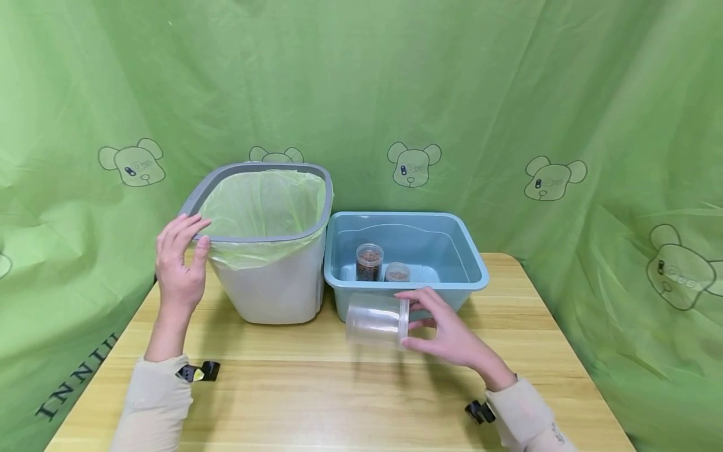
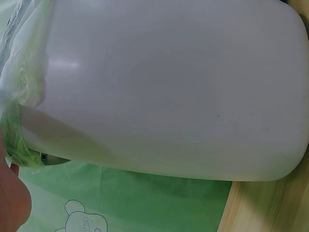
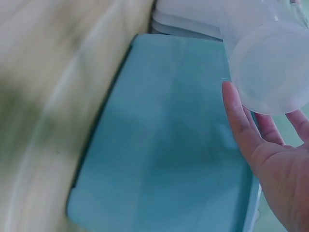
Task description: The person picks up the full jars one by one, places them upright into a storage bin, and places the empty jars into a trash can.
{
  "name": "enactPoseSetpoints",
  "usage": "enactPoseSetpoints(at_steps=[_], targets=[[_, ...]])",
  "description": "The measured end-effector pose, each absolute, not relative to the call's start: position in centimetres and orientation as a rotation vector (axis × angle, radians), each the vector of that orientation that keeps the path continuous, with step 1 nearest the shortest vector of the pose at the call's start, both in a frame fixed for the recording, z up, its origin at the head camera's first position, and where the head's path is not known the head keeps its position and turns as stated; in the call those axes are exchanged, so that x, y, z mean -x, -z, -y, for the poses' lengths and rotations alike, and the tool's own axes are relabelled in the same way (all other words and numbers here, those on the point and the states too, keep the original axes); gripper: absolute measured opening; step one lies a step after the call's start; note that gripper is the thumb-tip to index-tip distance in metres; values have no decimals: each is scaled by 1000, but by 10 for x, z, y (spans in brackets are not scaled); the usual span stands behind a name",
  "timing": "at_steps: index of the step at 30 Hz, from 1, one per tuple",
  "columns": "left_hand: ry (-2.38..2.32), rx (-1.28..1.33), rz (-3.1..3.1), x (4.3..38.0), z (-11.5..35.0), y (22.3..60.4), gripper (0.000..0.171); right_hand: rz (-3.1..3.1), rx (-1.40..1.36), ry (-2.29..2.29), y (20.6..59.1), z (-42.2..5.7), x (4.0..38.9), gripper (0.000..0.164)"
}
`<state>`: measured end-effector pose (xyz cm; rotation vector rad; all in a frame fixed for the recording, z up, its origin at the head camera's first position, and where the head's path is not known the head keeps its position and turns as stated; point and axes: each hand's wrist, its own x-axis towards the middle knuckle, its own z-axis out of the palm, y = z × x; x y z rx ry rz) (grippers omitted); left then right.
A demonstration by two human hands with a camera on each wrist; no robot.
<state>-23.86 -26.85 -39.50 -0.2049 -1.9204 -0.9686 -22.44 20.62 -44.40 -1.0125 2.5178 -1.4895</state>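
My right hand (image 1: 443,329) grips a clear plastic jar (image 1: 374,321) by one end, fingers and thumb spread around its rim. The jar lies sideways in the air in front of the blue basin (image 1: 403,286); nothing shows inside it. In the right wrist view, the jar's round end (image 3: 270,67) rests against the fingers. At the left, my left hand (image 1: 181,267) holds the near-left corner of the trash bin's grey rim (image 1: 254,239), thumb outside and fingertips over the edge. The left wrist view mostly shows the bin's white wall (image 2: 159,87), with the hand at its edge.
A pale green bag (image 1: 265,201) lines the bin, its edge folded outside. Inside the basin, one jar (image 1: 369,267) with dark brown bits stands beside a lower jar (image 1: 397,272). Bin and basin stand side by side on a wooden table (image 1: 316,389) before a green curtain (image 1: 361,81).
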Motion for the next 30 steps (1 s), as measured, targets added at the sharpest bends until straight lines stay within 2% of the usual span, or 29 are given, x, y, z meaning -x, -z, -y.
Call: enactPoseSetpoints(at_steps=[10, 30], targets=[[961, 208, 1926, 239, 269, 394, 38, -2526, 1090, 1565, 414, -205, 231, 72], [981, 192, 1918, 238, 269, 396, 33, -2529, 1120, 1778, 339, -185, 258, 72]])
